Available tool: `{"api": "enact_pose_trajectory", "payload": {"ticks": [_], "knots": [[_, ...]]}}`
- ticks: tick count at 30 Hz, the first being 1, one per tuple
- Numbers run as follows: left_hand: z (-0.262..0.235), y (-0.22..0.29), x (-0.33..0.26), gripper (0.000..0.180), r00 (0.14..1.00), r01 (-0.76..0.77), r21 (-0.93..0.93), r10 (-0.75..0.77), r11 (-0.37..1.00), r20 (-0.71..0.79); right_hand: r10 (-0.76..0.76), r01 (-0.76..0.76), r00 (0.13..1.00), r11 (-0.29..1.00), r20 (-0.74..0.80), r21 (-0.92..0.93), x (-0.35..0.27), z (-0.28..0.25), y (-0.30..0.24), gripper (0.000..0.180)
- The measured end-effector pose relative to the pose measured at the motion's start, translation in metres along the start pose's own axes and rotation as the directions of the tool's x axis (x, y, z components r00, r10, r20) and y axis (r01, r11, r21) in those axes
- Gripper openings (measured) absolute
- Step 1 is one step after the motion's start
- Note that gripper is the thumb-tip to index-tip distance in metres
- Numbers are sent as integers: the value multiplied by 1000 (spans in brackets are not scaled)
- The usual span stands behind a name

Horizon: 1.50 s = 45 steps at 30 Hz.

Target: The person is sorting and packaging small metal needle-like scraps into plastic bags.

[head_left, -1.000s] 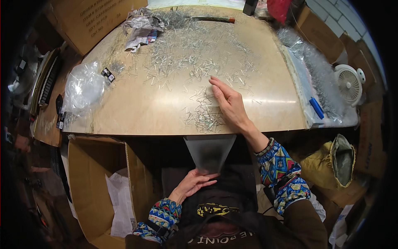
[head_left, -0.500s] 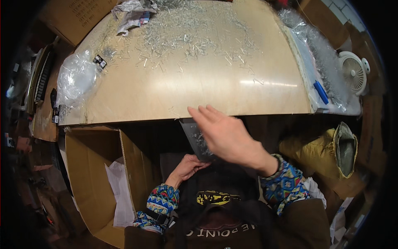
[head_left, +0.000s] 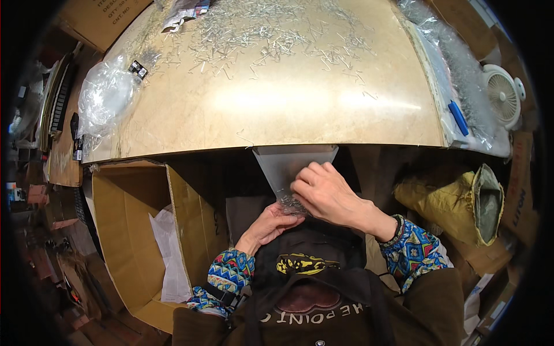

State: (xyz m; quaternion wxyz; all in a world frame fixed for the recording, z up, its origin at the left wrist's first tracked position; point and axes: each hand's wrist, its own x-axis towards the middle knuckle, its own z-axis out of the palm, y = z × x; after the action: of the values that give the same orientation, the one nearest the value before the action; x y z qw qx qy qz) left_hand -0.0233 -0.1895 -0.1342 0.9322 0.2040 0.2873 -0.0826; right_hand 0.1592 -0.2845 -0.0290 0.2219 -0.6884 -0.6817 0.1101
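Down off the counter (head_left: pixel 277 124), the right hand (head_left: pixel 329 193) now presses pins (head_left: pixel 293 203) into the chute (head_left: pixel 285 167) at centre, fingers curled; left hand (head_left: pixel 268 225) cups beneath. Sweep gently, keeping pins inside.

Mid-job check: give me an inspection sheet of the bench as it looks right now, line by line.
Surface: tan tabletop, bare near the front edge.
Job's things: metal chute at the table edge; small metal pins bunched at its lower end; more pins scattered at the far side.
Clutter: clear plastic bags, blue pen.
Grippers: left hand cupped under the chute's end; right hand on the pins there.
Cables: nothing seen.
Surroundings: open cardboard box, white fan, yellow sack.
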Motion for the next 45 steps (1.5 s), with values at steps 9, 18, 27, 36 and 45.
{"api": "enact_pose_trajectory", "payload": {"ticks": [9, 18, 27, 36, 45], "knots": [[-4, 11, 1, 48, 995, 48, 76, -54, 996, 81, -2, 24, 988, 990, -157, 136, -3, 4, -5, 16], [-19, 6, 13, 51, 964, 165, 162, -194, 973, 184, 42, -129, 978, 891, 205, 436, -29, 19, -5, 27], [-9, 26, -28, 71, 981, 98, 217, -132, 971, 144, 240, -243, 968, 795, 79, 556, -23, -15, 13, 43], [74, 82, -36, 29, 991, -7, 426, -50, 905, 124, 80, -29, 971, 974, -224, 224, 17, -24, -5, 19], [77, 199, -16, 40, 391, -508, 855, 913, 107, 117, 338, -480, 628, 877, -701, -8, -14, -78, 100, 14]]}}
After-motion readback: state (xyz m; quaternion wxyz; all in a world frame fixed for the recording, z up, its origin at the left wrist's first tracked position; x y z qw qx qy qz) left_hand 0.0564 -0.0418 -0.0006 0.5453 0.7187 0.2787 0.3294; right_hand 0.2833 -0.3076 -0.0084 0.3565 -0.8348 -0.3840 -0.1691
